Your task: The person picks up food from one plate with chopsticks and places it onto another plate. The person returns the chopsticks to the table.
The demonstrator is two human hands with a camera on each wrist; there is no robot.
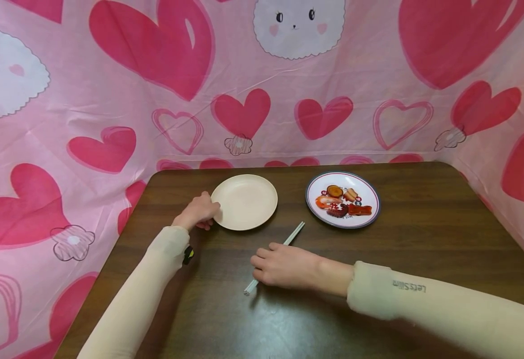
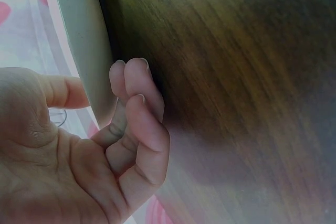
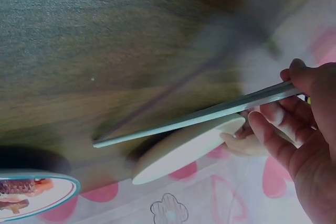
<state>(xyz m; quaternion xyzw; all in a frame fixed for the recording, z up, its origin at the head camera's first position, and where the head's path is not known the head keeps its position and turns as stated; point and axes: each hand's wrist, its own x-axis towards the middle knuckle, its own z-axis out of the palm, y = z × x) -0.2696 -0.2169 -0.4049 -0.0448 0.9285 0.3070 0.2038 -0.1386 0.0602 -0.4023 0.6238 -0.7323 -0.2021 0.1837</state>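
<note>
My left hand [image 1: 197,210] grips the left rim of a plain cream plate [image 1: 245,200]. In the left wrist view the thumb lies on one face of the plate [image 2: 81,35], and the curled fingers are at its underside. A pair of pale chopsticks [image 1: 295,233] is in my right hand [image 1: 289,267], their far tips pointing toward the gap between the two plates. The right wrist view shows the chopsticks [image 3: 184,121] lying together, pinched near one end by thumb and fingers. Part of their length is hidden under the right hand in the head view.
A white plate with a blue rim [image 1: 320,180] sits at the back right, bearing several food pieces, among them a shrimp [image 1: 327,200]. The brown wooden table [image 1: 437,234] meets a pink heart-patterned cloth [image 1: 253,75] at its back and sides.
</note>
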